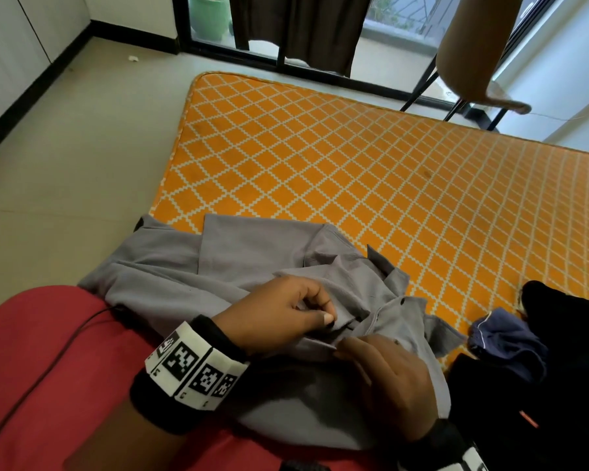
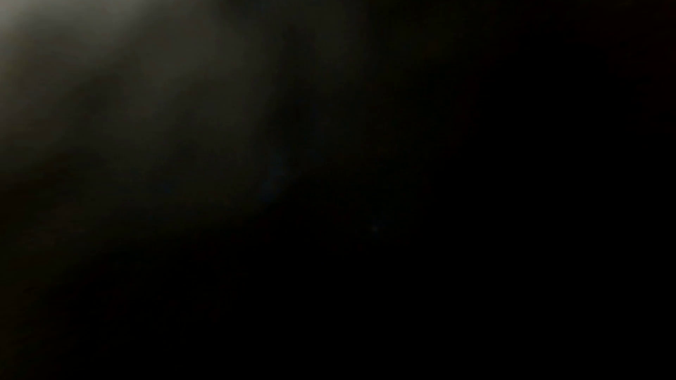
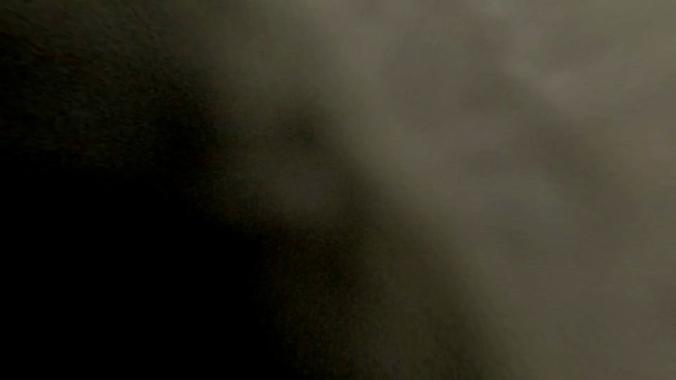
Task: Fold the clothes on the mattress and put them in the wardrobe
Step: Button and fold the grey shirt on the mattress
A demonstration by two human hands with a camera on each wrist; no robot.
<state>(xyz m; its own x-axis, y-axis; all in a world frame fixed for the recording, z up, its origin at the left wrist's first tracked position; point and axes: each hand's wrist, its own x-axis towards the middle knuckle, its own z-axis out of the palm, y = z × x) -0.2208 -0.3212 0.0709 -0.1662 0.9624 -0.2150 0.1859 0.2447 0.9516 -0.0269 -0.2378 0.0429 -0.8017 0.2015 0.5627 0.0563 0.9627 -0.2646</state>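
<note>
A grey button-up shirt (image 1: 238, 263) lies crumpled over the near corner of the orange patterned mattress (image 1: 354, 164) and across my lap. My left hand (image 1: 296, 311) pinches the shirt's front edge near the collar between thumb and curled fingers. Just below it, my right hand (image 1: 385, 379) lies on the shirt with its fingertips at the same edge; its grip is hidden from the head camera. Both wrist views are dark and blurred and show nothing usable.
A dark blue garment (image 1: 504, 338) and black clothes (image 1: 558, 351) are piled at the right on the mattress. A chair (image 1: 470, 52) stands beyond the far edge by the glass door. White cupboard doors (image 1: 24, 32) line the left wall. My red trousers (image 1: 48, 368) fill the lower left.
</note>
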